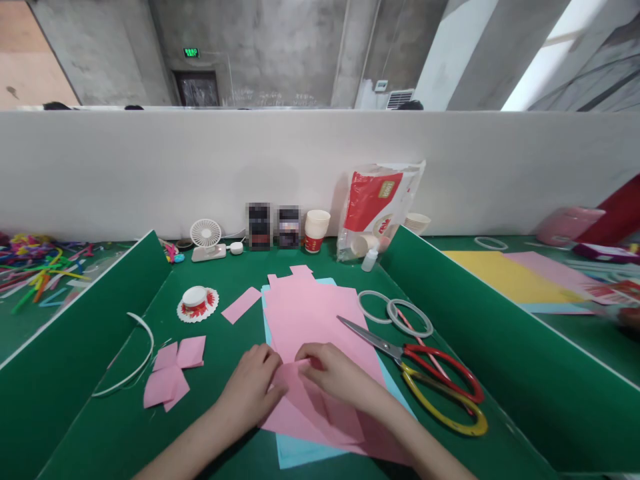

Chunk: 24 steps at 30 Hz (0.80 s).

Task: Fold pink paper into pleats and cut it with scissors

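Note:
My left hand [254, 381] is closed at the left edge of a pink sheet of paper [313, 413], its thumb pointing across the sheet. Beside it, the curled fingers of my right hand [336, 373] grip the sheet's upper edge, which looks folded over. Beneath lies a stack of pink paper [313, 307], and under that shows light blue paper [295, 455]. Large scissors [400, 357] with one red and one yellow handle rest partly open at the right of the stack, blades pointing to the upper left.
Cut pink pieces [173, 373] and a pink strip [241, 305] lie left. Behind them sits a small paper hat [198, 304]. White rings [410, 317] lie right. A fan [206, 239], paper cups [317, 231] and a plastic bag [375, 210] line the back. Green dividers [95, 300] flank both sides.

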### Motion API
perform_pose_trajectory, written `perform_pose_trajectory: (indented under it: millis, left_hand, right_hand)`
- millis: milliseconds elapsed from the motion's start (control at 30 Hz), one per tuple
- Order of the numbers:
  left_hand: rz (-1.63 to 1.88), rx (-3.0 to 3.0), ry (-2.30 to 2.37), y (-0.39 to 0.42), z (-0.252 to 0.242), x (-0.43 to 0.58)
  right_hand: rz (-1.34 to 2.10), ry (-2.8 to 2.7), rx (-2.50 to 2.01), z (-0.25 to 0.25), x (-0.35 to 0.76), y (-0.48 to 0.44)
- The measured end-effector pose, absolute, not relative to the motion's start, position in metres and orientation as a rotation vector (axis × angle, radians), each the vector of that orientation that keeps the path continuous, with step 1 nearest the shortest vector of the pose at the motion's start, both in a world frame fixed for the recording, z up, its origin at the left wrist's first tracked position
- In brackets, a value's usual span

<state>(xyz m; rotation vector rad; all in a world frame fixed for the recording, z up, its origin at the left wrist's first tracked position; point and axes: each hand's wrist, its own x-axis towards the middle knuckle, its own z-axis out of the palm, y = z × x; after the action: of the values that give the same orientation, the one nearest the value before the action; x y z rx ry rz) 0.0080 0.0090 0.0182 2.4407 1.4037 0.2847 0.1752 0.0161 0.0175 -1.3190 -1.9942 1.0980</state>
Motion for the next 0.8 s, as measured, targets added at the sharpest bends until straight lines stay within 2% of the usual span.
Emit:
perform_pose_trajectory:
  millis: [233,533,800]
  left_hand:
    - [0.905,1.673,1.405,0.02,0.025,0.0]
    - [0.94,1.526,1.351,0.011,0.024,0.003]
    - [1.0,1.269,1.297,0.009,0.025,0.01]
  right_hand:
    - [1.231,-1.825,-1.24,0.025,0.179,0.023]
    - [1.381,-1.707,-1.174,0.021,0.172,0.013]
    - [1.352,-1.575,-1.185,0.018,0.156,0.003]
